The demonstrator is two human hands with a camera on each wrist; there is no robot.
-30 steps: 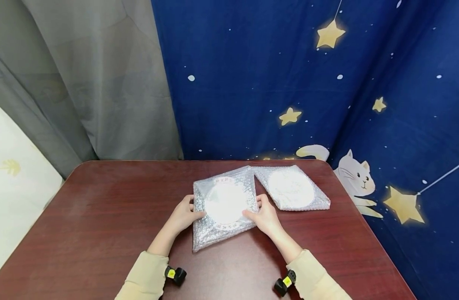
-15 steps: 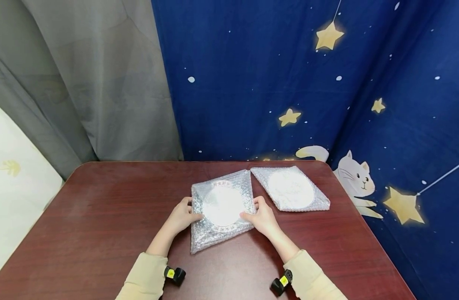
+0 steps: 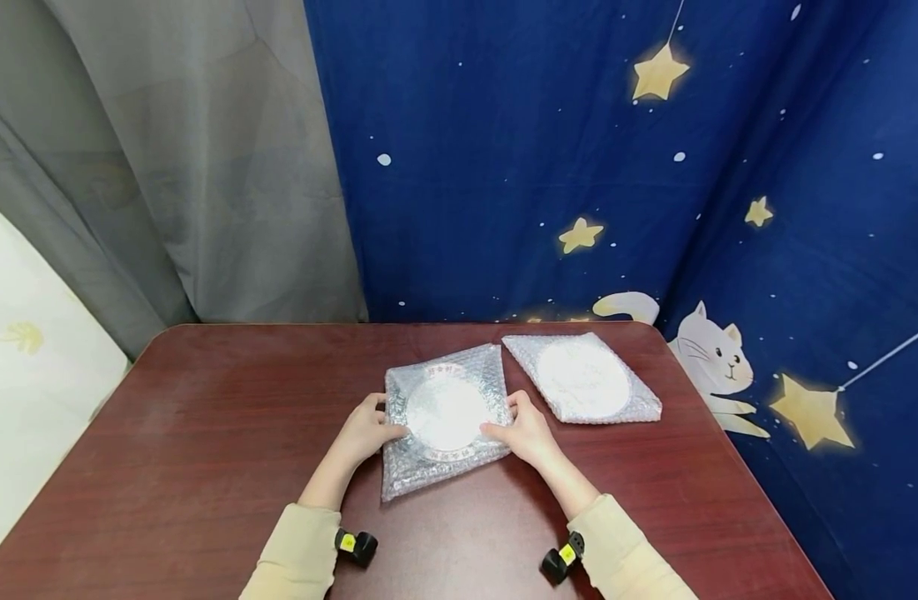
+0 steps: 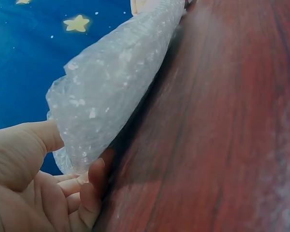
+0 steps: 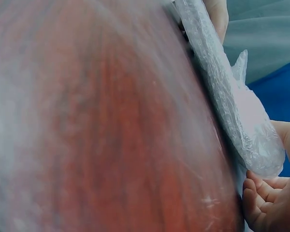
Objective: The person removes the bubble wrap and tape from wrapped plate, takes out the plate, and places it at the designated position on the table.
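A flat bubble-wrap package [image 3: 444, 412] with a bright white disc showing through it and reddish lettering around the disc is held between both hands, close over the table. My left hand [image 3: 366, 429] grips its left side, thumb on top and fingers curled beneath the edge, as the left wrist view shows of the same hand [image 4: 43, 179]. On the opposite side my right hand [image 3: 529, 429] pinches the package the same way; in the right wrist view its fingers [image 5: 253, 200] curl below the wrapped edge.
A second bubble-wrapped package [image 3: 585, 377] with a white disc lies at the back right of the dark red wooden table [image 3: 227, 433]. Grey and blue star-printed curtains [image 3: 519, 167] hang behind the table's far edge.
The held package has shifted slightly toward me and away from the second package, so their corners no longer overlap in the head view. Both hands keep their grip.
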